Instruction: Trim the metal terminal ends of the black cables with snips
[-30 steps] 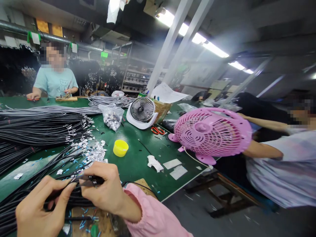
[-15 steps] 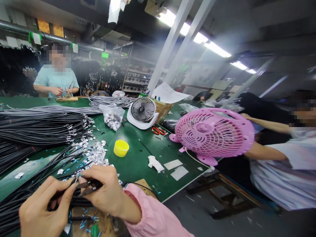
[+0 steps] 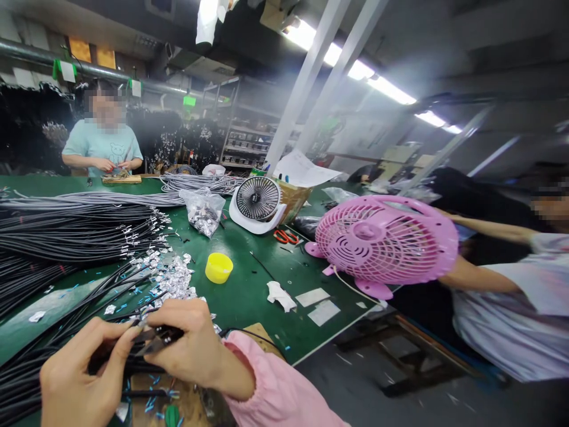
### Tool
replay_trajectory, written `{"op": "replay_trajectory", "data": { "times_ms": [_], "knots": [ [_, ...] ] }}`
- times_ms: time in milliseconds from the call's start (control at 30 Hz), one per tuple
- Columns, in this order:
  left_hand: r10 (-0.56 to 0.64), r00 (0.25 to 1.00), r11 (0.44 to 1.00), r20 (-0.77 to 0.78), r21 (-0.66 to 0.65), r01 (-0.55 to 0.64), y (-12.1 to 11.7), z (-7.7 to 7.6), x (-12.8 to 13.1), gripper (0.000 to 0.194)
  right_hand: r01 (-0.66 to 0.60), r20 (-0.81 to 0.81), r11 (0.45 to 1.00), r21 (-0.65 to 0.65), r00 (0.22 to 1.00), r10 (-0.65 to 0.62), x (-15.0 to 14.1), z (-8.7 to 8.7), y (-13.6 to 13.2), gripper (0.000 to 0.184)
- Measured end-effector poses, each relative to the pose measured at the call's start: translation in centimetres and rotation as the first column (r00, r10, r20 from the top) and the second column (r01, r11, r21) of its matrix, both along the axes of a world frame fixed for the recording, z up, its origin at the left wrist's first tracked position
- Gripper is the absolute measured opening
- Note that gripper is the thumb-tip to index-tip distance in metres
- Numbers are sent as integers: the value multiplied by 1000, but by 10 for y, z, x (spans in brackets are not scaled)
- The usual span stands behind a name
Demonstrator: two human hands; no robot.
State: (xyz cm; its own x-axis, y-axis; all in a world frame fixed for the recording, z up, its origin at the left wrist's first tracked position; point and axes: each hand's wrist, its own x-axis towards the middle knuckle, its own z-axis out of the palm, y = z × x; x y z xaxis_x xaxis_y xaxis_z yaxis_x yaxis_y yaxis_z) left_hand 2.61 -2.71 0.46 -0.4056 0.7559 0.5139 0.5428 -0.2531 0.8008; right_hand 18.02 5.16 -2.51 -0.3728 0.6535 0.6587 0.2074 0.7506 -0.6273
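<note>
1. Over the near part of the green worktable (image 3: 246, 301), the left hand (image 3: 82, 376) pinches what appears to be a cable end (image 3: 137, 325) between thumb and forefinger; fingers largely hide it.
2. Right hand (image 3: 191, 341) is closed around a dark metal hand tool (image 3: 155, 342), its tip just beside the left fingertips. Exact tool type cannot be determined.
3. Injury risk: a slip of the tool could nick the left thumb or forefinger, given how near they are.
4. Damage risk: excess pressure, or a cable end rolling in the pinch, could harm what lies inside it.
5. Contamination risk: foil scraps (image 3: 178, 277) lie near the hands and beside the black cables (image 3: 66, 234); loose pieces could cling to them.
6. Markings: desk fan (image 3: 256, 197) has a hub mark too small to read. Paper sheet (image 3: 306, 167) and white tag (image 3: 67, 71) show no legible writing. Co-worker's shirt (image 3: 86, 139) carries a bear print; no brand is readable.
</note>
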Motion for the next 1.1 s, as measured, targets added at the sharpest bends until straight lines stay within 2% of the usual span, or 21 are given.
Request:
{"op": "replay_trajectory", "data": {
  "times_ms": [100,267,367,533,600,667,800,967,1100],
  "knots": [
    [-41,998,998,-41,47,43,2,-3,-4,36,55,-25,998,-33,998,-56,-2,2,-1,5],
    [3,1000,1000,-12,-18,-3,-1,5,3,46,74,-64,997,-38,995,-77,-5,2,0,18],
    [-5,1000,1000,-25,-3,5,-2,5,4,44,54,-68,998,-24,996,-56,-6,2,2,20],
    [-92,994,993,-65,74,97,6,-13,-12,31,53,28,998,-18,998,-52,-5,5,1,20],
    [-106,993,993,-49,52,109,8,-20,-19,32,28,84,1000,-6,996,-28,-4,8,0,25],
    [-114,993,993,-20,14,114,10,-23,-23,36,11,78,1000,-5,997,-11,-4,9,0,21],
    [-114,993,993,38,-14,115,10,-20,-21,40,69,-4,997,-29,998,-69,-5,9,1,2],
    [-144,990,989,0,-25,144,12,-16,-17,40,49,-23,997,-53,998,-51,-7,9,3,7],
    [-85,989,996,-120,-4,85,15,-9,-11,45,29,-36,996,-89,999,-32,-6,9,5,8]
  ]
}}
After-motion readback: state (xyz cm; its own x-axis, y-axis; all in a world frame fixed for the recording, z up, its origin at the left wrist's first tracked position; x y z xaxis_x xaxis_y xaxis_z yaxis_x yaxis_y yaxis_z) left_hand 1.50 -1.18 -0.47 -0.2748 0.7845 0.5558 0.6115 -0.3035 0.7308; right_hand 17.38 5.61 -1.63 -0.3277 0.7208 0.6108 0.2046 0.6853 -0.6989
